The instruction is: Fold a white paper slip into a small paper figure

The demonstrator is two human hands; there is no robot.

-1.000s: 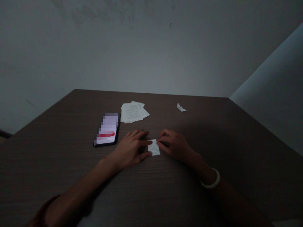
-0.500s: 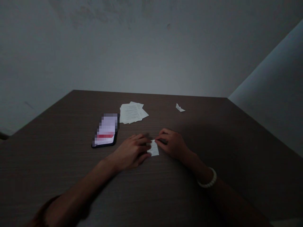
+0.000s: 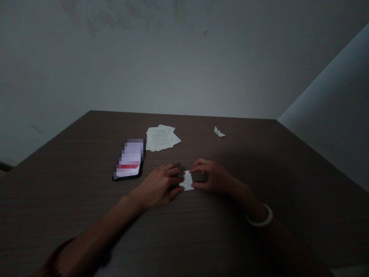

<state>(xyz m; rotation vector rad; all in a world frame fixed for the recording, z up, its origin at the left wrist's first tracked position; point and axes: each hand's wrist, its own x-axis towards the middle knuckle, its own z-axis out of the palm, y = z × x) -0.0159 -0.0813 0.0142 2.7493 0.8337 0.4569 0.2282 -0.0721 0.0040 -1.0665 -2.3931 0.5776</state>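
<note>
A small piece of printed paper point(image 3: 188, 181) lies flat on the table between my two hands, and it appears folded. My left hand point(image 3: 161, 184) presses on its left side with the fingertips and thumb, pinning it down and covering that edge. On the other side, my right hand point(image 3: 213, 177) has its index fingertip at the paper's upper right corner and its thumb at the lower right corner, gripping that edge. A white beaded bracelet point(image 3: 261, 223) circles my right wrist.
A phone point(image 3: 129, 159) with a lit screen lies left of my hands. Beyond it, a loose stack of printed papers point(image 3: 161, 138) rests on the brown table point(image 3: 184, 238). A small folded paper shape point(image 3: 219, 132) sits farther right. The wall point(image 3: 184, 69) rises behind the table.
My right thumb has moved down from beside the index finger to the paper's lower right corner, spreading the two apart. My right wrist shifted slightly right; my left hand stayed put.
</note>
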